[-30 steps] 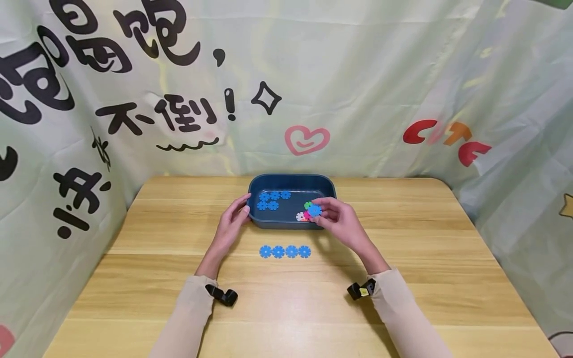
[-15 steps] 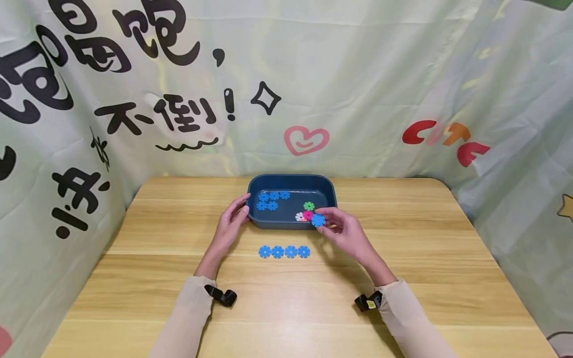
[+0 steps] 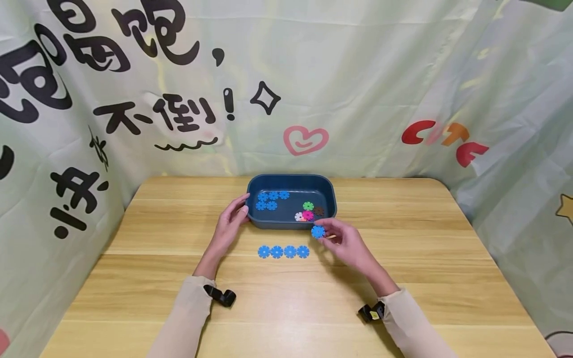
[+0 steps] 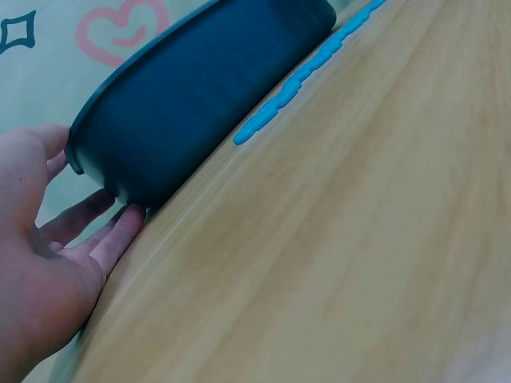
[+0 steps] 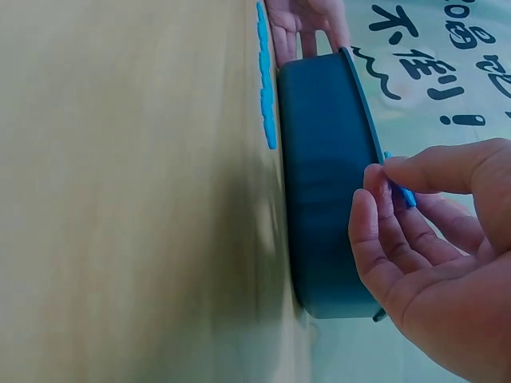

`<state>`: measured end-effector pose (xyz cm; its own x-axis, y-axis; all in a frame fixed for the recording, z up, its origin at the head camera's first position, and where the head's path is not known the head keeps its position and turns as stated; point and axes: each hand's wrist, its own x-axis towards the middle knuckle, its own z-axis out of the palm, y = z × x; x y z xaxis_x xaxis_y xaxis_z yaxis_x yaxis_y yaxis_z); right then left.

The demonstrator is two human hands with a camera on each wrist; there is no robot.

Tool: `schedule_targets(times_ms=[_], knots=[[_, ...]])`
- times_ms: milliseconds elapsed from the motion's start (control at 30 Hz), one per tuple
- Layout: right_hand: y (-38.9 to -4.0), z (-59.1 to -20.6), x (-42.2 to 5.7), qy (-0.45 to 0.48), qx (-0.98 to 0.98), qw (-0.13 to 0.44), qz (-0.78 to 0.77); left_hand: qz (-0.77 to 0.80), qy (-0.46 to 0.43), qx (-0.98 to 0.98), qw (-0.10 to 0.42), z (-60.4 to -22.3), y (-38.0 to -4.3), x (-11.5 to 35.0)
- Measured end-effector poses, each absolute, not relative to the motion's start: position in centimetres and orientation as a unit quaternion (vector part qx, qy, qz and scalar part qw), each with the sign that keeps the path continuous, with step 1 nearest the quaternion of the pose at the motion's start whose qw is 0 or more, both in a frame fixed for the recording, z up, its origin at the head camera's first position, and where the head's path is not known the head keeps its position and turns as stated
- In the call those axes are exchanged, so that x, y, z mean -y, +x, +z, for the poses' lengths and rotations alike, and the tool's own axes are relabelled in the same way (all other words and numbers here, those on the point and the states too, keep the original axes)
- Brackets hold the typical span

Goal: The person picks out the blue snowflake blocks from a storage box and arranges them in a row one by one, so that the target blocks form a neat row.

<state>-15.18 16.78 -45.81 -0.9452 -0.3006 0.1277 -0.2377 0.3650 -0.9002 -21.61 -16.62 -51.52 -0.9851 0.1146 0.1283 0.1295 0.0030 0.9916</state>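
My right hand (image 3: 346, 241) pinches a blue snowflake-shaped plastic disc (image 3: 318, 232) just in front of the bin's near right corner; the right wrist view shows this disc (image 5: 409, 195) edge-on between thumb and fingers. Against the left end of the dark blue bin (image 3: 291, 225), my left hand (image 3: 228, 223) rests with its fingers spread, touching rim and lower wall in the left wrist view. On the table before the bin lies a straight row of blue discs (image 3: 283, 252), edges meeting.
Inside the bin, several blue discs (image 3: 273, 196) lie at the left. A green disc (image 3: 308, 206), a brown disc (image 3: 319, 211), a pink disc (image 3: 308, 215) and a white disc (image 3: 299, 217) gather at the right. A printed curtain (image 3: 358, 99) hangs behind the wooden table (image 3: 286, 308).
My right hand has brought the blue disc out of the bin, toward me over its near rim. The brown disc has come into sight. My left hand stays on the bin.
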Motion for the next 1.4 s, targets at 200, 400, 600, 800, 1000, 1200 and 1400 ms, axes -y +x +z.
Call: schedule_targets(times_ms=[200,400,600,800,1000,1200,1400], knots=[[-14.7,-46.4,-17.0,-0.170,-0.828,0.032,-0.534,-0.702,-0.087,0.707,0.004,-51.4,-21.7,16.6],[-14.7,-46.7,-17.0,-0.176,-0.840,0.031,-0.512,-0.702,-0.083,0.707,-0.005,-51.4,-21.7,16.6],[-14.6,-46.8,-17.3,-0.173,-0.851,0.039,-0.495,-0.702,-0.081,0.707,-0.019,-49.7,-20.9,16.2],[-14.5,-47.0,-17.4,-0.183,-0.854,0.054,-0.484,-0.702,-0.083,0.707,-0.018,-48.6,-20.3,16.0],[-14.5,-47.1,-17.2,-0.181,-0.859,0.077,-0.472,-0.703,-0.080,0.706,-0.017,-48.6,-20.2,16.1],[-14.5,-47.3,-17.2,-0.175,-0.863,0.099,-0.464,-0.701,-0.080,0.708,-0.019,-48.7,-20.2,16.1],[-14.5,-47.3,-17.2,-0.175,-0.872,0.102,-0.446,-0.700,-0.078,0.709,-0.021,-48.5,-20.3,16.1]])
